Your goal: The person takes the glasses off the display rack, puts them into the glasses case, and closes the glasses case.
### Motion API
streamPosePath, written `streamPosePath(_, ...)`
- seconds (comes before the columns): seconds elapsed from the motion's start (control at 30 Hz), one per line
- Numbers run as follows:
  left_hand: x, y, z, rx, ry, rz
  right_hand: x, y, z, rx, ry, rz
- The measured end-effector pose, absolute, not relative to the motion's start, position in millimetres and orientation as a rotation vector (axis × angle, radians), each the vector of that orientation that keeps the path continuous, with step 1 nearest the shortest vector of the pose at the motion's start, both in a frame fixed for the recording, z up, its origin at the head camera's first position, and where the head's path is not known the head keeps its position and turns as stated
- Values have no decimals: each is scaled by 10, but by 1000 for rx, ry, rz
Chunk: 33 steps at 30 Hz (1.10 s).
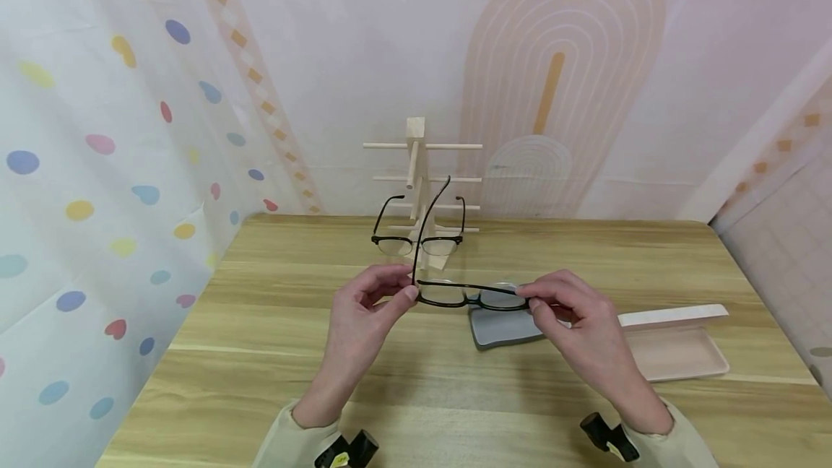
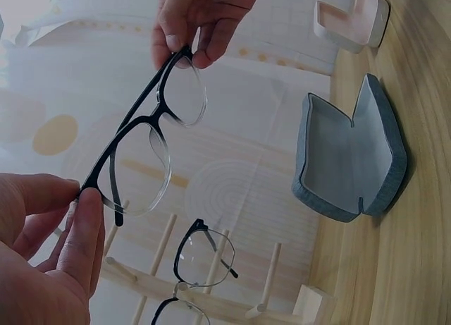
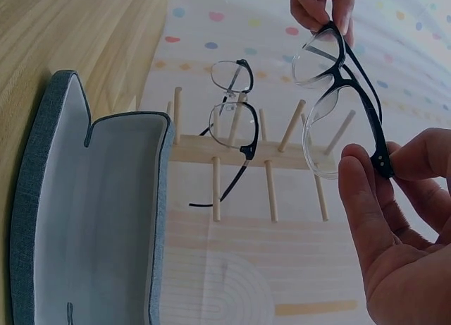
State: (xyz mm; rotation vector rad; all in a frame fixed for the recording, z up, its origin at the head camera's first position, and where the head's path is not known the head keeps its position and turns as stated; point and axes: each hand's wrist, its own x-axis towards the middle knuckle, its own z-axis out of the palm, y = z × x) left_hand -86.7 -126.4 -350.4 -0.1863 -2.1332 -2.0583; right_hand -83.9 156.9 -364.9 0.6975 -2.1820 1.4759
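A pair of black-topped eyeglasses (image 1: 473, 301) with clear lower rims is held up above the table between both hands. My left hand (image 1: 365, 316) pinches its left corner by the hinge between thumb and fingers. The right hand (image 1: 581, 327) pinches the opposite corner in the same way. In the head view one temple arm rises away from the left corner. Behind, a second pair of eyeglasses (image 1: 385, 239) sits low on a wooden display stand (image 1: 416, 128) with several pegs. A grey-blue glasses case (image 2: 352, 156) lies opened below the held pair, partly covered by it in the head view.
To the right of the grey-blue case an opened white case with a pinkish inside (image 1: 679, 352) lies on the wooden table (image 1: 247, 352), partly behind the right hand. A patterned curtain (image 1: 364, 56) hangs behind the table and along its left side.
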Motion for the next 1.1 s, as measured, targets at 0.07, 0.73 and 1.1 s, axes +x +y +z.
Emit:
streamPosePath(0.07,-871,-1264,-3504,-186,-2140,-2052,-838,1569,-3648,699,-2181,1480)
streamPosePath(0.73,-864,-1251,-3491,-170,-2228,-1988,-822,1574,-3642,694,-2175,1501)
streamPosePath(1.1,-859,-1241,-3507,-184,-2203,-1976,-815,1584,-3639,680,-2190,1479)
